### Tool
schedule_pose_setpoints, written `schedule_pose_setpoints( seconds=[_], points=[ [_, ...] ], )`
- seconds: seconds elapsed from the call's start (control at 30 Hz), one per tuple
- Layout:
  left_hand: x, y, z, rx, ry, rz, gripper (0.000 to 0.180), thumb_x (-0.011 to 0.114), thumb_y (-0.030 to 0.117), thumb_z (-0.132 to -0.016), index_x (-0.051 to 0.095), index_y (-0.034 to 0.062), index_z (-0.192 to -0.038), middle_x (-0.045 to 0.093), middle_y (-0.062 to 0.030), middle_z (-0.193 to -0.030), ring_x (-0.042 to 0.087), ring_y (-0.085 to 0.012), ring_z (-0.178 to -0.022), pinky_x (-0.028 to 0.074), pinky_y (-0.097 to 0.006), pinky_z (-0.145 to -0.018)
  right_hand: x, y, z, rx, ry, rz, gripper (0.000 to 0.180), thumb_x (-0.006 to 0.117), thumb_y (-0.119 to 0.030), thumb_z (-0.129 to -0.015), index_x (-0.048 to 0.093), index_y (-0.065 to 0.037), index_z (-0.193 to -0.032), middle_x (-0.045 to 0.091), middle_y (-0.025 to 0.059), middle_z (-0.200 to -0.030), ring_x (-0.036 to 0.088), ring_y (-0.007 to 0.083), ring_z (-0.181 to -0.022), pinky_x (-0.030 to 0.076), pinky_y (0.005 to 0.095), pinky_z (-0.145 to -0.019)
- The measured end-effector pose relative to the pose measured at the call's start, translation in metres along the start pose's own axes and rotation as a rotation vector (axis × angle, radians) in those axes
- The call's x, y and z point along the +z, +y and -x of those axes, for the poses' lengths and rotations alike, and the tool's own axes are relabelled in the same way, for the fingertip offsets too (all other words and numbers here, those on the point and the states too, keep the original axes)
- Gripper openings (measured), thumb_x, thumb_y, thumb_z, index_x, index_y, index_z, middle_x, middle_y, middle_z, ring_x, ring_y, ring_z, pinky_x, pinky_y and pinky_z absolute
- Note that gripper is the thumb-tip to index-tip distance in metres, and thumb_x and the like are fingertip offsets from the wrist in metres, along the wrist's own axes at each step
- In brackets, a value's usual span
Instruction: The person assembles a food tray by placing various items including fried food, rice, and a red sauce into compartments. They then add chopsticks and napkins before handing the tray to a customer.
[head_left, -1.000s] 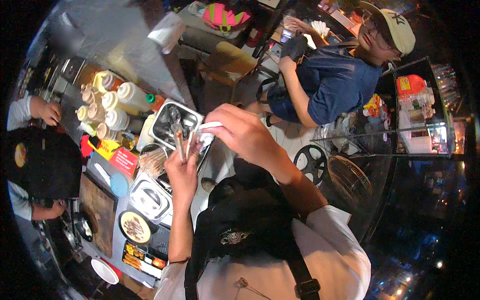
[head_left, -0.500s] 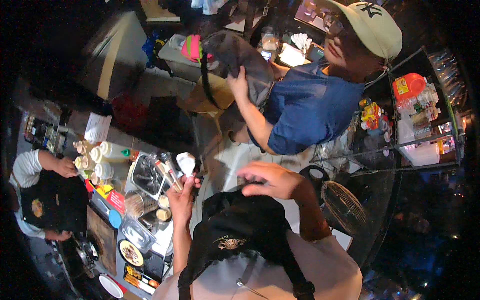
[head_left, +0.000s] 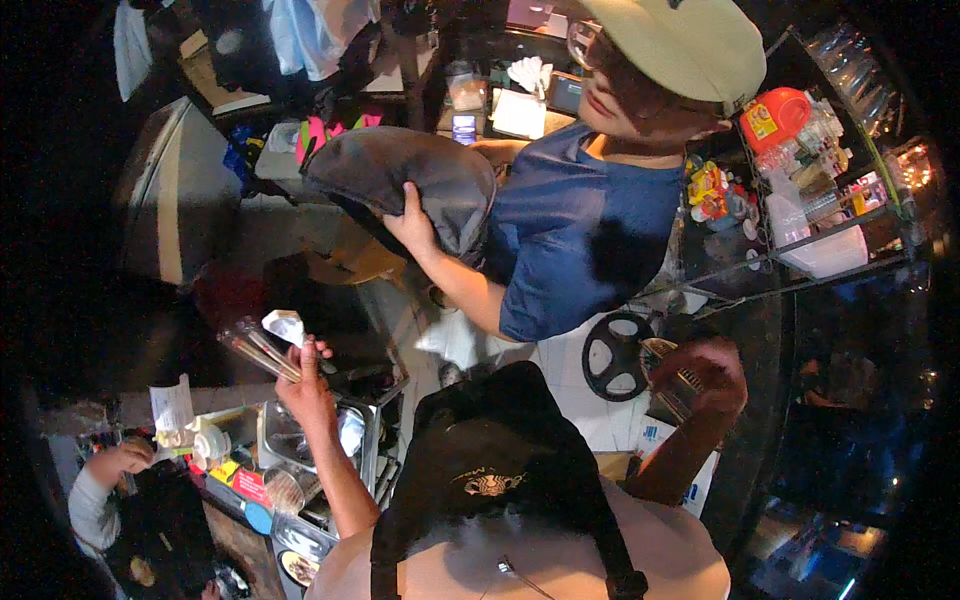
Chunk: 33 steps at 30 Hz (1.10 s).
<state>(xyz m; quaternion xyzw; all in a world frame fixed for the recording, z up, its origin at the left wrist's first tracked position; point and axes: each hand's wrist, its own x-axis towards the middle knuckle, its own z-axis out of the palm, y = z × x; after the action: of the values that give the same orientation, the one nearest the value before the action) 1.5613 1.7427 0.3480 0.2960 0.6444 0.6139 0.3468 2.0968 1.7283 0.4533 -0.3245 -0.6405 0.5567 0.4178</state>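
My left hand (head_left: pixel 308 378) is closed around a bundle of slender long-handled utensils (head_left: pixel 258 348), their far ends blurred so I cannot name their kind. A white scoop-shaped piece (head_left: pixel 284 326) sticks up from the same grip. The hand is raised above a metal pan (head_left: pixel 300 425) on the worktop. On the other side, my right hand (head_left: pixel 712 372) is out to the right, in shadow and smeared by motion. It is nearest a round fan grille (head_left: pixel 668 372) and a black wheel-like ring (head_left: pixel 616 356); its fingers cannot be made out.
Ahead, a person in a blue shirt (head_left: pixel 600 230) holds a dark grey bag (head_left: pixel 420 185). At the left, a co-worker's hand (head_left: pixel 125 458) is by white squeeze bottles (head_left: pixel 208 442). A wire shelf (head_left: pixel 830 240) with containers stands at the right.
My left hand has moved forward and left with the utensils. My right hand has swung from the middle out to the right. The person ahead has shifted left with the bag.
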Motion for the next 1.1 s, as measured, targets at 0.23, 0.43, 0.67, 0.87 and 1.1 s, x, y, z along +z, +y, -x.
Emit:
schedule_pose_setpoints(
  seconds=[0.23, 0.43, 0.67, 0.87, 1.1],
  points=[
    [0.03, 0.028, 0.004, 0.043, 0.078, 0.086, 0.021, 0.064, 0.016, -0.1, 0.064, -0.0016, -0.112, 0.068, -0.0069, -0.095, 0.064, -0.012, -0.083, 0.045, -0.022, -0.066, -0.077, 0.03, -0.002, 0.12, 0.488, -0.018, 0.055, 0.074, -0.042, -0.088, 0.061, 0.0, -0.12, 0.07, 0.0113, -0.093, 0.066, 0.0188, -0.081, 0.053, 0.0319, -0.072],
    [0.065, 0.048, 0.046, 0.078, 0.242, 0.064, 0.02, 0.065, 0.014, -0.1, 0.064, -0.0008, -0.113, 0.069, -0.0079, -0.097, 0.065, -0.0145, -0.085, 0.05, -0.026, -0.073, -0.158, 0.087, -0.054, 0.148, 0.652, -0.166, 0.025, 0.066, -0.026, -0.099, 0.065, -0.003, -0.11, 0.069, 0.0056, -0.089, 0.065, 0.0136, -0.078, 0.051, 0.0256, -0.069],
    [0.136, 0.075, 0.112, 0.097, 0.346, 0.138, 0.019, 0.066, 0.021, -0.099, 0.06, 0.0071, -0.111, 0.067, -0.0047, -0.095, 0.062, -0.0108, -0.085, 0.048, -0.023, -0.067, -0.257, 0.146, -0.115, 0.338, 0.809, 0.067, 0.019, 0.068, -0.027, -0.096, 0.071, -0.009, -0.1, 0.071, -0.0006, -0.086, 0.064, 0.008, -0.074, 0.045, 0.0224, -0.064],
    [0.149, 0.094, 0.137, 0.09, 0.503, 0.034, 0.029, 0.068, 0.027, -0.099, 0.058, 0.0063, -0.117, 0.064, -0.0044, -0.101, 0.06, -0.012, -0.092, 0.05, -0.029, -0.077, -0.284, 0.212, -0.189, 0.342, 0.69, 0.15, 0.021, 0.069, -0.027, -0.095, 0.071, -0.006, -0.096, 0.073, 0.0031, -0.083, 0.065, 0.0083, -0.071, 0.049, 0.0234, -0.061],
    [0.138, 0.078, 0.09, 0.087, 0.6, 0.017, 0.044, 0.07, 0.031, -0.097, 0.055, 0.0064, -0.13, 0.063, -0.0035, -0.108, 0.06, -0.0115, -0.093, 0.05, -0.025, -0.071, -0.276, 0.324, -0.269, 0.411, 0.529, 0.772, 0.025, 0.069, -0.029, -0.085, 0.075, -0.004, -0.086, 0.074, 0.0133, -0.08, 0.073, 0.026, -0.076, 0.056, 0.0381, -0.072]
  ],
)
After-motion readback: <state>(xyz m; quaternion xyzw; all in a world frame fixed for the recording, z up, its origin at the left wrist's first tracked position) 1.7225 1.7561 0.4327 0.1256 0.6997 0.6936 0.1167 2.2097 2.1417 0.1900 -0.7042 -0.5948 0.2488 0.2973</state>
